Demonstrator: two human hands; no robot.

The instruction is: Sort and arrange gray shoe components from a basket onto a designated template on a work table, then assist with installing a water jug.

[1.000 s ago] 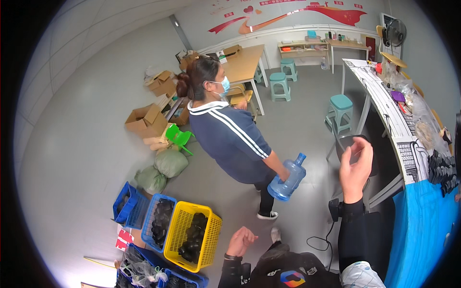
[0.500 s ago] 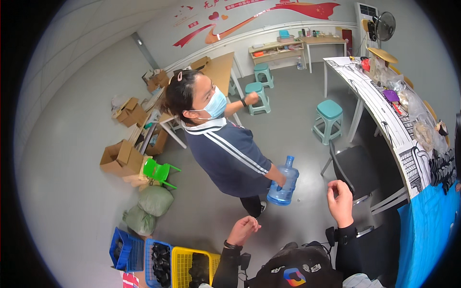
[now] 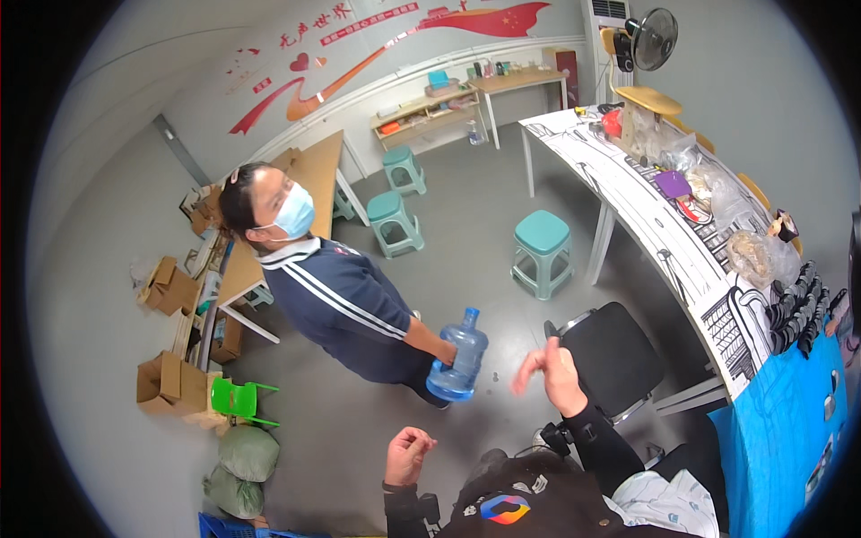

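Note:
My left hand (image 3: pixel 410 455) hangs in mid-air at the lower middle, its fingers curled in and nothing visible in them. My right hand (image 3: pixel 552 377) is raised in front of the black chair, touching nothing. Its fingers are apart and some are smeared by motion. Just beyond my hands, a clear blue water jug (image 3: pixel 459 363) hangs by a co-worker's side, gripped in the co-worker's hand (image 3: pixel 444 351). The co-worker (image 3: pixel 336 305) wears a dark blue shirt with white stripes.
A black chair (image 3: pixel 610 354) stands close on my right, beside a long patterned table (image 3: pixel 664 242) with bags and black parts. Teal stools (image 3: pixel 542 235) stand farther off. Along the left are cardboard boxes (image 3: pixel 170 386), a green chair (image 3: pixel 235 397) and stuffed sacks (image 3: pixel 248 453).
My view has swung to the right, so the scene sits farther left. My right hand's curled fingers have spread. The co-worker still holds the water jug; their other arm is no longer visible.

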